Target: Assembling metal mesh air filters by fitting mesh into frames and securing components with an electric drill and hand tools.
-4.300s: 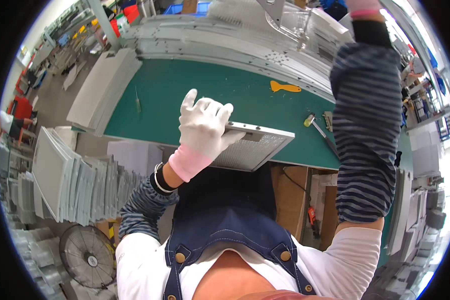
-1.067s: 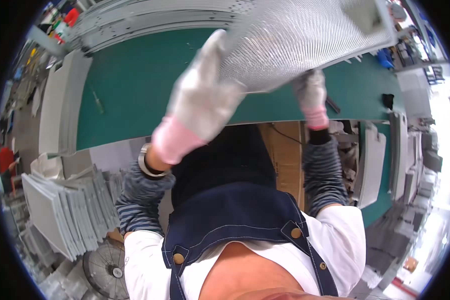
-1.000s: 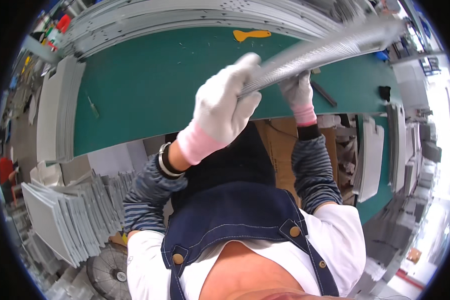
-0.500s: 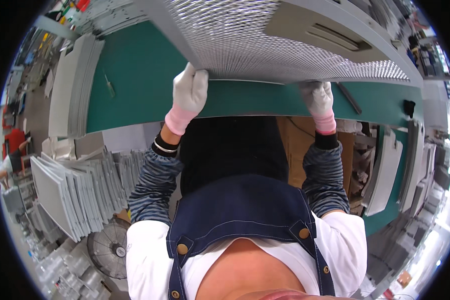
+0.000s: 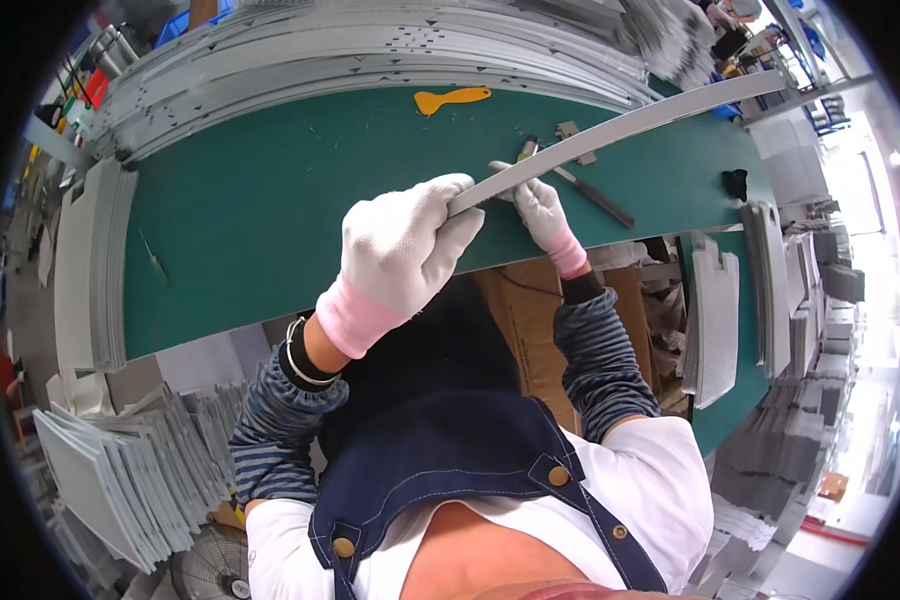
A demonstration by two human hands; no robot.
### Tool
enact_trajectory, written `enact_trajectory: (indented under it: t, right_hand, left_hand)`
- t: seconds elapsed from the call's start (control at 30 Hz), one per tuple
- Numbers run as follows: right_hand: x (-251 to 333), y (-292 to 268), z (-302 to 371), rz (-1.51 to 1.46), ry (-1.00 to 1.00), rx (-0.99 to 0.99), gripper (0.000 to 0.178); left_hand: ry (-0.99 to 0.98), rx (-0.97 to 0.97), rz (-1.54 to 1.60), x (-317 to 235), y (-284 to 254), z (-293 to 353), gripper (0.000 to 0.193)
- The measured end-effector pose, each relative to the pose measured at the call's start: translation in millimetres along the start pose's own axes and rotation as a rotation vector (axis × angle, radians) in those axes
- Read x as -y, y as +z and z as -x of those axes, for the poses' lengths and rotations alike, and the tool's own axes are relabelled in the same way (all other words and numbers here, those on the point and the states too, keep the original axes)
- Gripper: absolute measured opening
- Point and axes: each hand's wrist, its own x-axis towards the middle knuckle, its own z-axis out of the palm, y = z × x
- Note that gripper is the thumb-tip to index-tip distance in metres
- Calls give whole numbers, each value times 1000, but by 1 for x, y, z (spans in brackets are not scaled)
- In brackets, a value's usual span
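A framed metal mesh panel [image 5: 630, 122] is raised above the green bench and seen nearly edge-on as a long pale strip, slanting up to the right. My left hand [image 5: 400, 240], in a white glove with a pink cuff, is closed on its near left end, thumb below and fingers above. My right hand [image 5: 538, 208], gloved alike, is at the panel's lower side; one fingertip shows beyond the edge, and the panel hides part of the grip. Behind the panel lie a dark-handled tool [image 5: 600, 200] and a small tan block [image 5: 577, 135]. The mesh face is turned out of sight.
The green bench top [image 5: 270, 200] carries a yellow scraper [image 5: 453, 99] and a thin screwdriver [image 5: 154, 258]. Long metal strips [image 5: 370, 50] are stacked along its far edge. Panel stacks [image 5: 90, 260] stand at left, more panels [image 5: 712, 320] at right. A fan [image 5: 210, 568] is low left.
The mesh panel has turned from facing me broadly to nearly edge-on. My left hand has come right and nearer; my right hand has shifted left. The scraper and strips are now uncovered.
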Motion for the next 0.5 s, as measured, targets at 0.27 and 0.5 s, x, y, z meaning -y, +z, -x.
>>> enact_trajectory:
  t: [0.27,0.5]
  right_hand:
    - [25,17,0,196,41,-52,27]
    - [34,-18,-8,1386,76,-264,19]
  left_hand:
    - [26,-11,-165,-3,-23,1,14]
    - [260,245,-469,-3,-123,-13,23]
